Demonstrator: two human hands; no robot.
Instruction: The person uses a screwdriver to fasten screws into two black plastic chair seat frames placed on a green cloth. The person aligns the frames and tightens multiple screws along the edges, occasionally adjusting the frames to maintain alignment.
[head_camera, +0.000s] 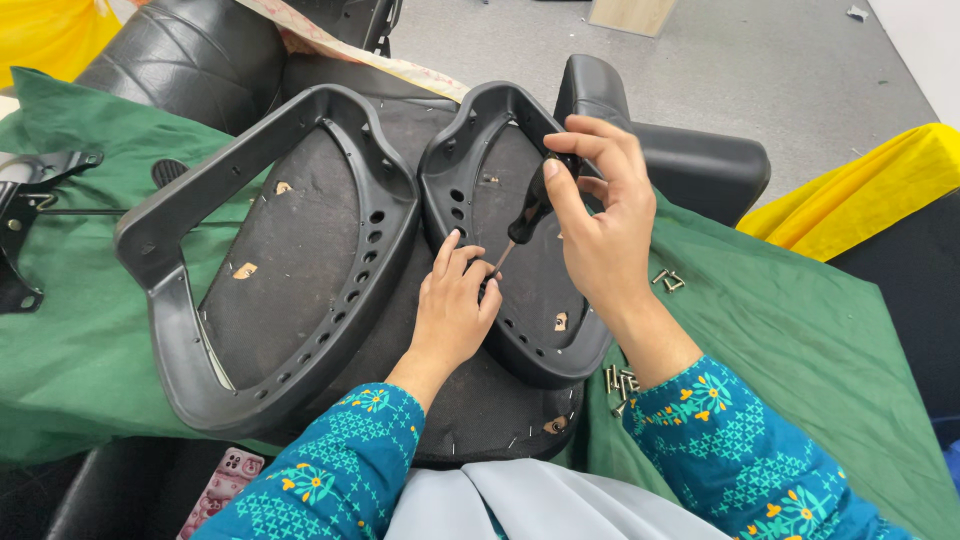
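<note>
On green cloth (790, 330) | 2 armrests (290, 260) | right hand (600, 230) fingers grip 1 screwdriver (527, 215) | left hand (455, 305) fingers pinch its tip

Two armrest frames (270, 260) lie side by side on the seat base (480, 400), screws (620, 382) to their right.

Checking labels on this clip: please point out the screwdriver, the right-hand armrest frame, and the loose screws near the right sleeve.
screwdriver (528, 215): head view, on its black handle.
right-hand armrest frame (447, 160): head view, on its left rim.
loose screws (620, 382): head view, middle of the cluster.
</note>
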